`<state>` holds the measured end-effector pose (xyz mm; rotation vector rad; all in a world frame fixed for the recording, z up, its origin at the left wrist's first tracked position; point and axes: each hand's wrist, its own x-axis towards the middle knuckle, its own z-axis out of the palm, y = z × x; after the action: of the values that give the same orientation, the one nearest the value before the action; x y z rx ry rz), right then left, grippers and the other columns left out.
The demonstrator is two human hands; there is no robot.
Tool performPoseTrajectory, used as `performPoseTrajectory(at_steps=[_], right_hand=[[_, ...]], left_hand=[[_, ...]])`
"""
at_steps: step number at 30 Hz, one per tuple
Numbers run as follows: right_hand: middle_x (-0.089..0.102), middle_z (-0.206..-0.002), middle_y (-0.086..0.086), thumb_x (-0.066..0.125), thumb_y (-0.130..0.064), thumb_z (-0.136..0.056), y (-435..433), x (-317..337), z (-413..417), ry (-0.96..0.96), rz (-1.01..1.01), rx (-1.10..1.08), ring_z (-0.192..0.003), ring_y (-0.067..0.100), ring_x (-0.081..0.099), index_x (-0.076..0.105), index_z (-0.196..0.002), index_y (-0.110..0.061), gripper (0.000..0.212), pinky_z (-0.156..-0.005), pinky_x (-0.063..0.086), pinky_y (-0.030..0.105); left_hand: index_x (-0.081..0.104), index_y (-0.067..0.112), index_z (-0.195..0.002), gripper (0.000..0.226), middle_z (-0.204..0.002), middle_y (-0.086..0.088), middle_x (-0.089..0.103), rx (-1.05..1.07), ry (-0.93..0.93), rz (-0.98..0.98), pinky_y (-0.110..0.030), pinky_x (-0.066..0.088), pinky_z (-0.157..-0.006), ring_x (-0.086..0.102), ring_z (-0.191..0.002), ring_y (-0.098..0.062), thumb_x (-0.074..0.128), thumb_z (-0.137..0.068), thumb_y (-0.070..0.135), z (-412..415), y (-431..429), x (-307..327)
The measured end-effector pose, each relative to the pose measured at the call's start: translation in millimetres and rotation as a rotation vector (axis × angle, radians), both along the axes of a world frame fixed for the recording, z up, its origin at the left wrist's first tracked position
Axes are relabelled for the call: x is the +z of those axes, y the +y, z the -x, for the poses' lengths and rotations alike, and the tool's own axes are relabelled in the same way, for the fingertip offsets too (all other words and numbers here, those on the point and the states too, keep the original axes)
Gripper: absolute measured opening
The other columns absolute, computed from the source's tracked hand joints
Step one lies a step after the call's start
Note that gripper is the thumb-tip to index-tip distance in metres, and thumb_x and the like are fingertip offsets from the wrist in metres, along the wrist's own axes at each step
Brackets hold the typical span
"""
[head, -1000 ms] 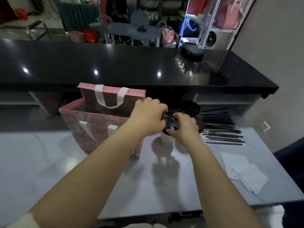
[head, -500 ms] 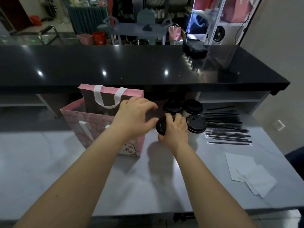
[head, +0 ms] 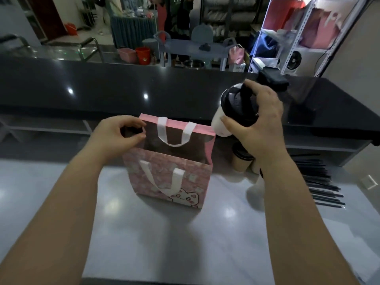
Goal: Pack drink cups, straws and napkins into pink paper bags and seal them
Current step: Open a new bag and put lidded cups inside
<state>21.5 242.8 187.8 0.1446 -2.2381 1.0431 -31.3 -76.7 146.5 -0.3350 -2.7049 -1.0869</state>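
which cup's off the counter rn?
The black-lidded white cup gripped by the right hand, tilted beside the pink bag. The other cups stand on the counter.

The right grip (head: 261,120) is no longer down among the cups on the bench (head: 164,233), where its fingers lay on a black lid. It has lifted one cup (head: 230,108) clear into the air. The cup, which stood upright, is now tilted, with its white base pointing down toward the right back corner of the pink bag (head: 170,177). The left grip (head: 117,132) has left the cup. It has crossed over the bag to the back left corner, where thumb and fingers now pinch the top edge.
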Motion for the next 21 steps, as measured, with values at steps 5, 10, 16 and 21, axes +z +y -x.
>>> performPoseTrajectory(at_steps=[5, 10, 16, 21], right_hand=[[0.041, -0.127, -0.018, 0.077, -0.048, -0.065, -73, 14, 14, -0.070, 0.047, 0.263, -0.125, 0.015, 0.042, 0.044, -0.132, -0.043, 0.075, -0.106, 0.041, 0.039], [0.039, -0.132, -0.012, 0.080, -0.043, -0.070, -116, -17, 26, -0.338, -0.185, 0.311, -0.125, 0.013, 0.037, 0.036, -0.139, -0.040, 0.082, -0.106, 0.039, 0.036], [0.035, -0.129, -0.012, 0.082, -0.045, -0.068, -115, -53, 24, -0.631, -0.409, 0.303, -0.125, 0.013, 0.035, 0.034, -0.138, -0.040, 0.085, -0.104, 0.042, 0.035], [0.030, -0.133, -0.009, 0.083, -0.037, -0.068, -127, -66, 23, -0.736, -0.559, 0.350, -0.124, 0.014, 0.030, 0.031, -0.143, -0.038, 0.092, -0.104, 0.040, 0.032]], left_hand=[[0.069, 0.040, -0.103, 0.033, -0.095, 0.024, 0.063, -0.131, 0.020, 0.195, -0.035, 0.056, -0.085, 0.060, -0.092, 0.002, 0.082, -0.075, 0.031, 22, -10, 2], [0.061, 0.043, -0.124, 0.066, -0.130, 0.015, 0.057, -0.300, -0.133, 0.264, -0.042, 0.041, -0.109, 0.047, -0.127, -0.011, 0.087, -0.064, 0.038, 35, -14, -7], [-0.001, 0.035, -0.155, 0.133, -0.160, 0.020, -0.012, -0.387, -0.247, 0.458, -0.045, 0.001, -0.119, -0.029, -0.139, -0.001, 0.088, -0.057, 0.051, 23, -21, -33], [-0.025, 0.036, -0.148, 0.151, -0.144, 0.024, -0.038, -0.424, -0.222, 0.533, -0.042, -0.005, -0.117, -0.040, -0.137, -0.008, 0.087, -0.050, 0.060, 18, -13, -38]])
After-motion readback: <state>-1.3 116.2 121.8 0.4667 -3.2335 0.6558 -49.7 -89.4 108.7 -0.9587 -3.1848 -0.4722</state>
